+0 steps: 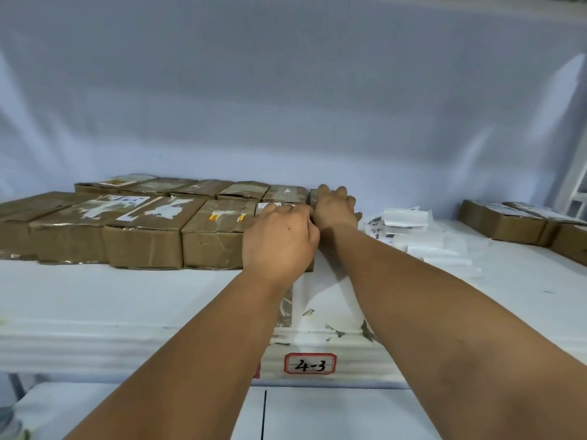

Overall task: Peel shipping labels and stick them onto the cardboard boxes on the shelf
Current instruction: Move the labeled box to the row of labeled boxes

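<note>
Two rows of brown cardboard boxes (149, 236) lie on the white shelf (127, 296), most with torn white label scraps on top. My left hand (279, 239) rests, fingers curled, on the rightmost front-row box, where a white label (268, 205) shows just past the knuckles. What the fingers hold is hidden. My right hand (336, 206) reaches further back and wraps over the small box (314, 195) at the right end of the back row. A loose pile of white shipping labels and backing paper (403, 223) lies right of my right hand.
More cardboard boxes (508, 223) sit at the shelf's far right. The shelf's front edge carries a red-bordered tag marked 4-3 (309, 363). A pale wall rises behind the boxes. A lower white surface (333, 414) shows beneath the shelf.
</note>
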{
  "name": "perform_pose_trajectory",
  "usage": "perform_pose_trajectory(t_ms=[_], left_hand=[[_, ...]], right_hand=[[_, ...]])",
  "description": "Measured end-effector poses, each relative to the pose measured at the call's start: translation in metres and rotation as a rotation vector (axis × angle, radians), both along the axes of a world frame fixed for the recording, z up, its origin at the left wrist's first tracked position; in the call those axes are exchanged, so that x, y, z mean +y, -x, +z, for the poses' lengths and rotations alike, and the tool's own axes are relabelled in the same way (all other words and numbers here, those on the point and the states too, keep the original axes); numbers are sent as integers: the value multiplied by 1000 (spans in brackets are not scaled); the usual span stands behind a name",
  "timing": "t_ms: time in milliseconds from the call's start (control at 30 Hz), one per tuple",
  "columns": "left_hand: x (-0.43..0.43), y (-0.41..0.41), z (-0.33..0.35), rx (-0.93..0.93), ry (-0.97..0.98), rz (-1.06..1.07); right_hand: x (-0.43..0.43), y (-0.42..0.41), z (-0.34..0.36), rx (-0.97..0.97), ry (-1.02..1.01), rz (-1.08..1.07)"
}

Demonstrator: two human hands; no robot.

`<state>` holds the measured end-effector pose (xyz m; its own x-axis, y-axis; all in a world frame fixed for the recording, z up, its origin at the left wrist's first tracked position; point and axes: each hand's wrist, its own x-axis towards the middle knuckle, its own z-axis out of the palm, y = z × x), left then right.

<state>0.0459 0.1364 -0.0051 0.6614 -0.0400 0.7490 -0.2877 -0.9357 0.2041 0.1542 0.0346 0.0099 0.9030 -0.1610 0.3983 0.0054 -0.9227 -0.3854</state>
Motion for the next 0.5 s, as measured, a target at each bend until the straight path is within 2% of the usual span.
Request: perform_pose_trajectory(t_ms=[267, 500], left_hand=[[-1, 2, 0, -30, 0, -5], [-2, 1, -1, -16, -37, 9]], right_hand=[[-3, 12, -2, -132, -102, -17], [-7, 45, 22, -374, -243, -8]])
